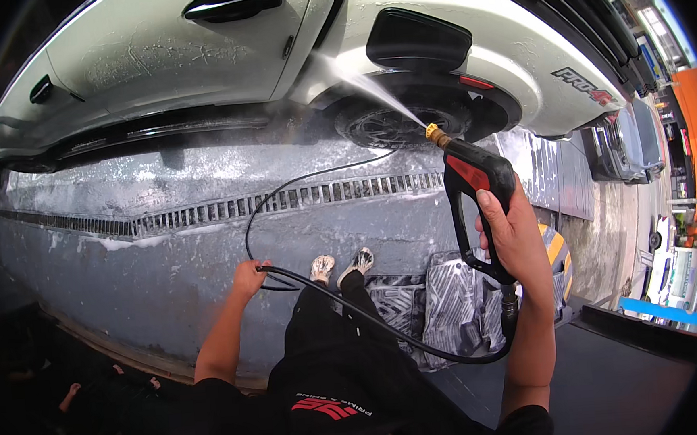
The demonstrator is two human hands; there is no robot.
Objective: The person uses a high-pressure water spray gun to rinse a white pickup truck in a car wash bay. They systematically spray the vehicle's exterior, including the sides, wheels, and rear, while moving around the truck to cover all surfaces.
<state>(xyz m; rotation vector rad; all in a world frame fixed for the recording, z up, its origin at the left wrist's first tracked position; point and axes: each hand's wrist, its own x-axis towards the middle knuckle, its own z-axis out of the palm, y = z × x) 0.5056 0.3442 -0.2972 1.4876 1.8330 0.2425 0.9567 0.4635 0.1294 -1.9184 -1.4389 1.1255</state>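
Observation:
My right hand point(510, 230) grips the handle of a black and red pressure washer gun point(479, 175), which points up and to the left. From its yellow nozzle point(431, 130) a white fan of water point(373, 88) hits the pale pickup truck point(337, 60) just ahead of its rear wheel arch. In my left hand point(250, 279) is the black hose point(360, 304), which runs from the gun's lower end across my body. Beyond that hand the hose loops over the floor towards the rear wheel point(402, 120). Water beads cover the truck's side panels.
A metal drain grate point(287, 202) crosses the wet grey floor point(164, 273) between me and the truck. Foamy floor mats point(452, 307) lie by my feet, near a yellow-striped round object point(557, 251). A parked car point(625, 140) stands at the right. People sit or stand at the dark lower left.

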